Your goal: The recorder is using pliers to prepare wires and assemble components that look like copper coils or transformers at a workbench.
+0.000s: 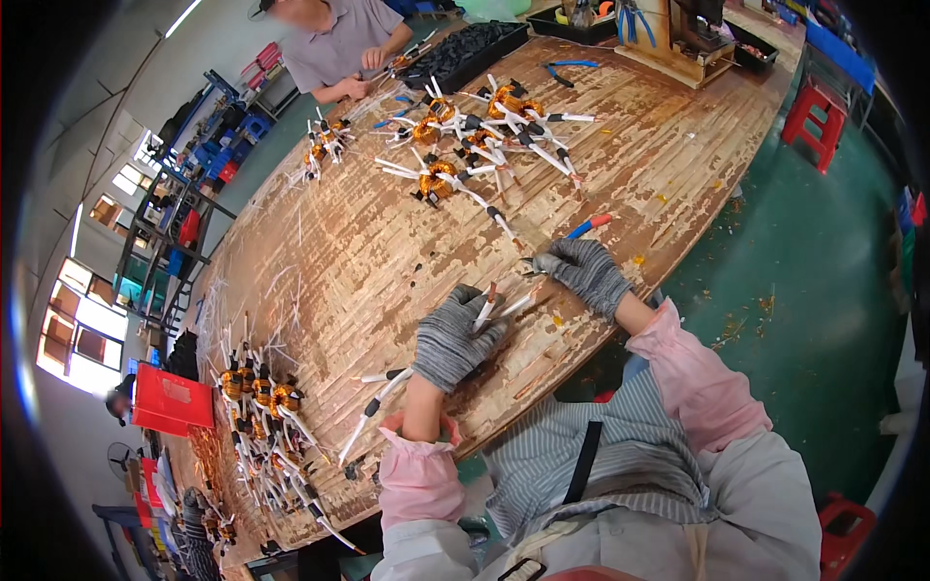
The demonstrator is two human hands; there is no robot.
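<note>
My left hand (453,339), in a grey striped knit glove, is closed round a wire coil whose body it hides. White-sleeved leads (516,307) stick out past the fingers, one showing a bare copper-coloured end. More leads with black bands (372,408) trail out beside the wrist. To the right, my right hand (586,274), gloved alike, is closed with the fingertips together. A tool with a blue and red handle (590,226) runs behind these fingers, and a small metallic tip shows on their left. The tool's kind is hidden. The two hands are apart.
Copper coils with white leads (441,181) lie on the worn wooden table (358,257) ahead. Another heap of coils (262,407) is at left. A black tray of dark parts (465,56), blue-handled pliers (572,66) and a bench press (678,44) stand farther off. A person (339,44) works across the table.
</note>
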